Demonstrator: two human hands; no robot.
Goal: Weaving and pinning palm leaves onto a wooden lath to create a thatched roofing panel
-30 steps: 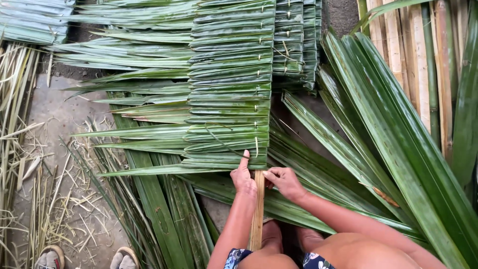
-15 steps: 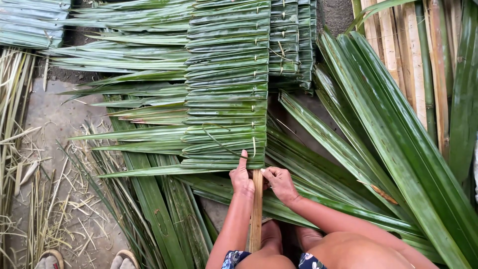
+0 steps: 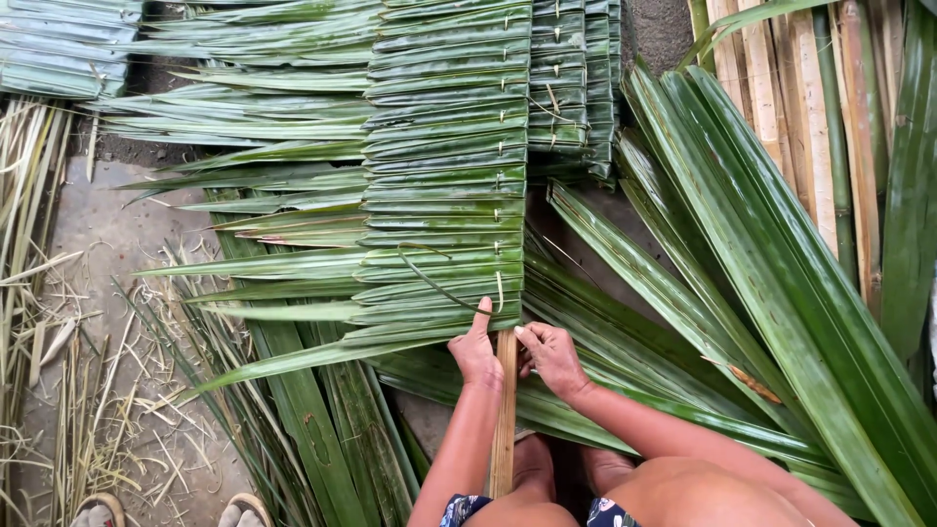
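Head view, both hands [image 3: 515, 356] pinching bamboo slat [image 3: 504, 429] at leaf panel [image 3: 444, 176] edge, loose leaves [image 3: 742, 283] crowding right

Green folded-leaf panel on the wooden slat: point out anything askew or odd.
The lowest long green leaf of the green folded-leaf panel slants down to the left, while the leaves above lie level. It sits by the left hand. The right hand pinches beside the wooden slat. One thin loose strip curls across the folds.

Between my hands, the bamboo slat [image 3: 504, 420] disappears under the folded leaves [image 3: 444, 195]; its near end is hidden behind my knees.
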